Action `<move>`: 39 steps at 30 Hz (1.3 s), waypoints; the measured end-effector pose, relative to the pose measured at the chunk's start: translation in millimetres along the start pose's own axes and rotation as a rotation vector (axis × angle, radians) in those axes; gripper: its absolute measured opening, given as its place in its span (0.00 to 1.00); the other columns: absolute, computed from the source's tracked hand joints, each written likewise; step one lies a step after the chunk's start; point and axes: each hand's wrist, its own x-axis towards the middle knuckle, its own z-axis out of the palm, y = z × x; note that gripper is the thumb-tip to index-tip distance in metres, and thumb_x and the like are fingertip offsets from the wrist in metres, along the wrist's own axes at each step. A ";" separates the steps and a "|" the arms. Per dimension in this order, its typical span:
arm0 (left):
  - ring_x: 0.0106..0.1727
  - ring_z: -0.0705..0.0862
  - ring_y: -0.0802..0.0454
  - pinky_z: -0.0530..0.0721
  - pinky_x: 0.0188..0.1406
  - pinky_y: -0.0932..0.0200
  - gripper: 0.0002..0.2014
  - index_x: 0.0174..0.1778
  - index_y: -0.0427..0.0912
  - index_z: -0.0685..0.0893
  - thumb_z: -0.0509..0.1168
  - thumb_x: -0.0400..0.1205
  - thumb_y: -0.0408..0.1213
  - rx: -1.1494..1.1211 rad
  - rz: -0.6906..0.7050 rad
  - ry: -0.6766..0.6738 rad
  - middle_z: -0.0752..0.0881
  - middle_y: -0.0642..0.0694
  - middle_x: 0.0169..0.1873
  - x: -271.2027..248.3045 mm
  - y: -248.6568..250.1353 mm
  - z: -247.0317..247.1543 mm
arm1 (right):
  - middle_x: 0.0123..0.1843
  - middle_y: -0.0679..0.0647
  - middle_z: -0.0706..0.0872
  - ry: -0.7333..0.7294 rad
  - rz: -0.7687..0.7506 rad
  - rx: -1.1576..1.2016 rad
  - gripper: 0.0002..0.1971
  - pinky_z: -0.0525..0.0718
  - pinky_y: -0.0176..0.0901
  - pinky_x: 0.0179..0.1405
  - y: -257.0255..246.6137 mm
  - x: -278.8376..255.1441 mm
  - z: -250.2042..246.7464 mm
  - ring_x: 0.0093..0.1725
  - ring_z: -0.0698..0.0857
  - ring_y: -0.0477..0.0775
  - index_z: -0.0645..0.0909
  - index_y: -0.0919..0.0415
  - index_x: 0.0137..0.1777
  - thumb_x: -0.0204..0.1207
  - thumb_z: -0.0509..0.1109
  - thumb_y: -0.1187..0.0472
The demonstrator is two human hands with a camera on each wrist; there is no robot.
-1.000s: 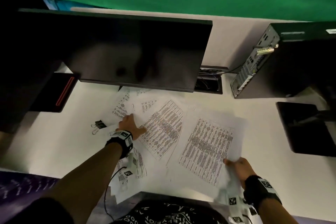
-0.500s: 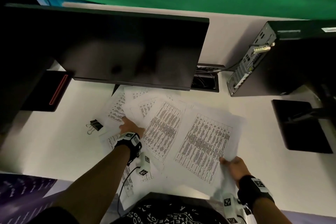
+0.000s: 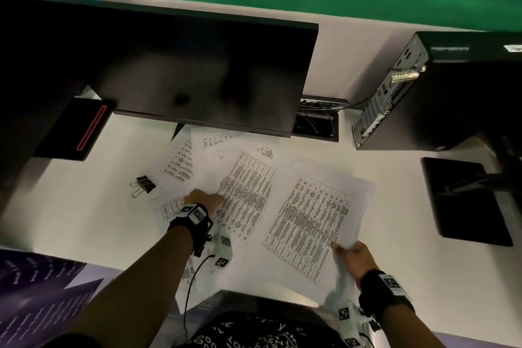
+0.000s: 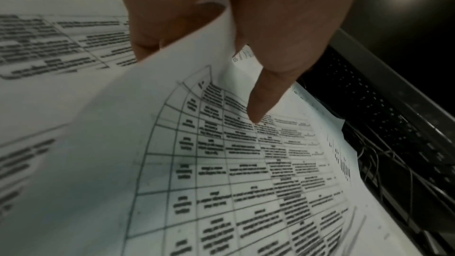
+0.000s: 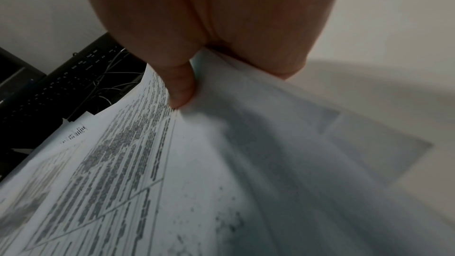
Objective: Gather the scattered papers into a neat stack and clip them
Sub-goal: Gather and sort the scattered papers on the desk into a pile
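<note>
Several printed sheets with tables lie scattered on the white desk (image 3: 84, 223) in front of the monitor. My left hand (image 3: 204, 199) pinches the edge of the middle sheet (image 3: 245, 192); in the left wrist view that sheet (image 4: 221, 172) curls up between thumb and fingers (image 4: 265, 92). My right hand (image 3: 354, 258) grips the near corner of the right-hand sheets (image 3: 310, 223); the right wrist view shows the thumb (image 5: 181, 89) pressed on this bundle (image 5: 221, 163). A black binder clip (image 3: 144, 185) lies on the desk left of the papers, untouched.
A dark monitor (image 3: 183, 70) overhangs the far sheets. Right of it is a cable opening (image 3: 316, 120), then a black computer case (image 3: 437, 93). A black pad (image 3: 463, 200) lies at far right, a dark stand base (image 3: 76, 130) at left.
My left hand has slid right and nearer, from the left sheets to the middle sheet's edge, which it now lifts. My right hand keeps its hold on the right sheets.
</note>
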 end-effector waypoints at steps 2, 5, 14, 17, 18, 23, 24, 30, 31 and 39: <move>0.68 0.78 0.37 0.78 0.63 0.52 0.37 0.74 0.34 0.71 0.74 0.74 0.49 -0.107 0.028 -0.022 0.76 0.38 0.72 2.8 6.9 -1.9 | 0.57 0.63 0.90 -0.009 0.013 0.029 0.23 0.83 0.67 0.66 4.6 5.3 0.0 0.58 0.87 0.67 0.82 0.68 0.65 0.75 0.78 0.54; 0.60 0.81 0.35 0.85 0.49 0.45 0.23 0.67 0.44 0.78 0.67 0.79 0.51 -0.364 0.056 -0.130 0.79 0.36 0.66 -7.1 11.9 -8.5 | 0.56 0.65 0.89 -0.010 0.024 0.055 0.21 0.83 0.66 0.66 1.1 4.6 -1.0 0.58 0.86 0.68 0.82 0.69 0.64 0.75 0.78 0.59; 0.70 0.77 0.40 0.75 0.69 0.51 0.27 0.71 0.34 0.78 0.73 0.78 0.43 0.292 0.293 -0.154 0.79 0.38 0.70 1.6 5.9 -25.0 | 0.54 0.66 0.89 -0.028 0.029 0.106 0.14 0.85 0.62 0.63 -9.2 5.0 -4.6 0.56 0.86 0.68 0.82 0.67 0.57 0.76 0.78 0.63; 0.66 0.78 0.38 0.80 0.58 0.49 0.31 0.66 0.35 0.79 0.79 0.70 0.44 0.179 0.209 -0.266 0.80 0.37 0.68 7.1 -0.6 -29.7 | 0.53 0.63 0.90 -0.033 0.012 0.073 0.13 0.86 0.61 0.62 -10.3 3.8 -4.7 0.55 0.87 0.66 0.83 0.66 0.57 0.76 0.77 0.61; 0.65 0.78 0.37 0.80 0.54 0.51 0.35 0.64 0.37 0.79 0.80 0.66 0.52 0.038 0.157 -0.295 0.80 0.37 0.67 6.5 -0.4 -30.0 | 0.52 0.62 0.90 -0.031 0.008 0.052 0.13 0.86 0.61 0.61 -10.6 4.3 -4.0 0.54 0.88 0.65 0.83 0.66 0.57 0.77 0.77 0.60; 0.71 0.76 0.36 0.74 0.66 0.48 0.40 0.76 0.34 0.71 0.56 0.81 0.66 0.141 0.187 -0.089 0.75 0.34 0.73 1.4 20.6 -10.3 | 0.49 0.60 0.90 -0.029 0.019 -0.002 0.14 0.87 0.62 0.60 -15.7 1.0 -4.8 0.52 0.89 0.65 0.83 0.66 0.57 0.77 0.76 0.57; 0.71 0.77 0.37 0.74 0.67 0.48 0.36 0.75 0.33 0.72 0.54 0.84 0.61 0.223 0.259 -0.044 0.76 0.34 0.73 -2.5 24.6 -5.4 | 0.50 0.60 0.90 -0.033 0.021 -0.003 0.14 0.87 0.61 0.61 -16.5 -0.1 -5.0 0.53 0.88 0.65 0.82 0.64 0.57 0.78 0.76 0.57; 0.58 0.82 0.36 0.79 0.55 0.48 0.18 0.58 0.30 0.80 0.57 0.87 0.44 0.305 0.463 0.206 0.84 0.33 0.56 -17.6 22.2 -14.2 | 0.55 0.61 0.87 -0.042 0.024 0.001 0.11 0.83 0.61 0.66 -22.1 -7.5 -5.6 0.58 0.85 0.65 0.78 0.61 0.56 0.79 0.74 0.58; 0.57 0.82 0.35 0.78 0.52 0.48 0.18 0.57 0.30 0.80 0.57 0.87 0.43 0.306 0.493 0.264 0.85 0.32 0.53 -23.8 19.8 -20.6 | 0.55 0.62 0.88 -0.042 0.026 0.010 0.11 0.83 0.62 0.66 -21.2 -6.7 -5.7 0.58 0.85 0.66 0.79 0.61 0.56 0.79 0.75 0.58; 0.29 0.84 0.36 0.72 0.31 0.57 0.10 0.42 0.32 0.83 0.61 0.82 0.34 0.267 1.058 0.573 0.86 0.36 0.30 -80.6 -9.1 -84.1 | 0.57 0.62 0.88 -0.059 0.030 0.016 0.17 0.83 0.58 0.65 -16.8 -4.8 -5.0 0.59 0.85 0.65 0.81 0.64 0.63 0.79 0.75 0.57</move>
